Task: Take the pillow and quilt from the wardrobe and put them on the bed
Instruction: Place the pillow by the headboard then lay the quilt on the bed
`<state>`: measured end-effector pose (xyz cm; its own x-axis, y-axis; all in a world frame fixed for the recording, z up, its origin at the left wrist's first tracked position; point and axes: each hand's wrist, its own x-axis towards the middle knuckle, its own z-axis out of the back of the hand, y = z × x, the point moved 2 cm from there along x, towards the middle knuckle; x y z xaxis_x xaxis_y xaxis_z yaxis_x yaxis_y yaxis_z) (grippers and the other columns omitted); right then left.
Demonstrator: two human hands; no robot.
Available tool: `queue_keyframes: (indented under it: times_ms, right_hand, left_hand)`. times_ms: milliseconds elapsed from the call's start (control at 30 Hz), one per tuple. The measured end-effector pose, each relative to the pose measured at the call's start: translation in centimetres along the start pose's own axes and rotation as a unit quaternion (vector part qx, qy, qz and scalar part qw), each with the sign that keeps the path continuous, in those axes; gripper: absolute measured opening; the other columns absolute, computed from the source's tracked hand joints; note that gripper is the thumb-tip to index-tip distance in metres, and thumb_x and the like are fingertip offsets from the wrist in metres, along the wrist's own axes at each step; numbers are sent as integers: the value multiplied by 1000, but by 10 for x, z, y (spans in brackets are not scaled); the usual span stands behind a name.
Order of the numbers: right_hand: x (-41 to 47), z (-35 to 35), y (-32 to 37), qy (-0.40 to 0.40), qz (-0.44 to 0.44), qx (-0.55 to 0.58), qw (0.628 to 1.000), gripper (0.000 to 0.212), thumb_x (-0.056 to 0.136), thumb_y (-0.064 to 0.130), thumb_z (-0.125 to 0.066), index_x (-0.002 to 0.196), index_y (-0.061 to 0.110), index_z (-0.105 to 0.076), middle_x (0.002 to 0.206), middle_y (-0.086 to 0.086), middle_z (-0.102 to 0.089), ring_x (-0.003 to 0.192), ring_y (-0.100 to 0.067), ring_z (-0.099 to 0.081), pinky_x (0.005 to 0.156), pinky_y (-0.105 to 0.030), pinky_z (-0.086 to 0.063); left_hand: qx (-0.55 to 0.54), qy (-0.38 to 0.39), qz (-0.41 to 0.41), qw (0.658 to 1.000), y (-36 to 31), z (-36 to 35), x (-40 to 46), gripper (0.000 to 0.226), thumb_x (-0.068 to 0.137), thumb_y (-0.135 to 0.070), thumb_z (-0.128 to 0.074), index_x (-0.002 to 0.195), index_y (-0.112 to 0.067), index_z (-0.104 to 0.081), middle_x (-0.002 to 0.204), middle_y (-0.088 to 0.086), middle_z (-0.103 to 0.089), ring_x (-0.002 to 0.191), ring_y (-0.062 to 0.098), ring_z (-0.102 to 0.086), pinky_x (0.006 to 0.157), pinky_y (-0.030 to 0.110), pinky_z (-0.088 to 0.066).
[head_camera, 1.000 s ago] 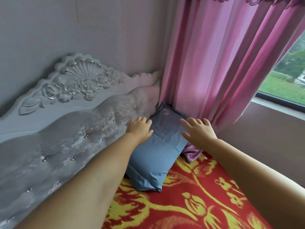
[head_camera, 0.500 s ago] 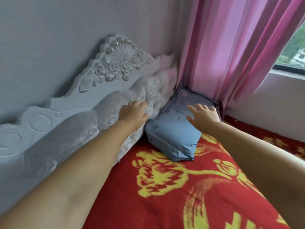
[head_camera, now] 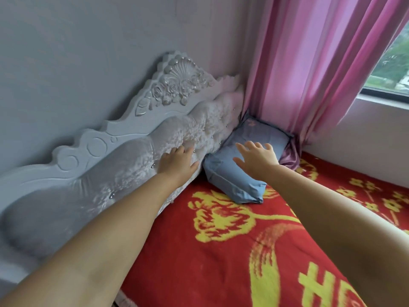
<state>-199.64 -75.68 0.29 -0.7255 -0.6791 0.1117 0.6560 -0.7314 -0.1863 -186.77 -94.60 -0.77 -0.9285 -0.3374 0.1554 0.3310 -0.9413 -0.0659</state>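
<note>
A blue pillow (head_camera: 234, 180) lies on the bed (head_camera: 221, 251) in the far corner, leaning against the padded headboard and the curtain. The bed is covered by a red blanket with yellow flowers. My left hand (head_camera: 177, 161) is spread out, empty, in front of the headboard just left of the pillow. My right hand (head_camera: 257, 159) hovers over the pillow's middle with fingers spread, holding nothing. No quilt or wardrobe is in view.
A carved pale headboard (head_camera: 124, 151) runs along the grey wall at left. A pink curtain (head_camera: 309, 63) hangs into the corner behind the pillow. A window (head_camera: 391, 69) and its sill are at the upper right.
Both hands have pulled back from the pillow; the left slid off it to the headboard side. My view has moved back, so more of the bed shows.
</note>
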Motion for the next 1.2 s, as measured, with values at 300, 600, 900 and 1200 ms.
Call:
queue_keyframes:
  times_ms: [300,600,900,1200]
  right_hand:
    - [-126,-25,0,14,60,34,997,41,98,44,-36,137,32,-37,140,-6,-41,125,-29,-43,100,-50,-38]
    - [-239,3,68,33,203,71,976,48,96,53,-32,138,29,-40,140,-5,-44,126,-28,-44,98,-47,-39]
    - [-371,51,206,1,368,63,928,47,96,50,-34,138,30,-39,142,-4,-43,128,-27,-44,100,-46,-38]
    - [-568,36,312,83,428,59,898,47,94,50,-38,137,33,-39,142,-4,-41,126,-30,-45,93,-45,-43]
  left_hand:
    - [-7,19,117,993,-49,-4,-153,50,96,-46,-32,138,-19,-38,133,13,-50,123,31,-44,93,45,-39]
    - [-1,-2,246,969,-82,28,-363,46,95,-45,-37,130,-16,-47,130,11,-54,121,31,-48,94,43,-41]
    - [9,1,379,925,-68,64,-579,46,95,-49,-37,121,-14,-51,123,12,-56,117,32,-51,90,41,-42]
    - [50,99,421,900,-80,48,-827,45,95,-47,-36,124,-14,-48,127,12,-53,119,30,-47,89,42,-42]
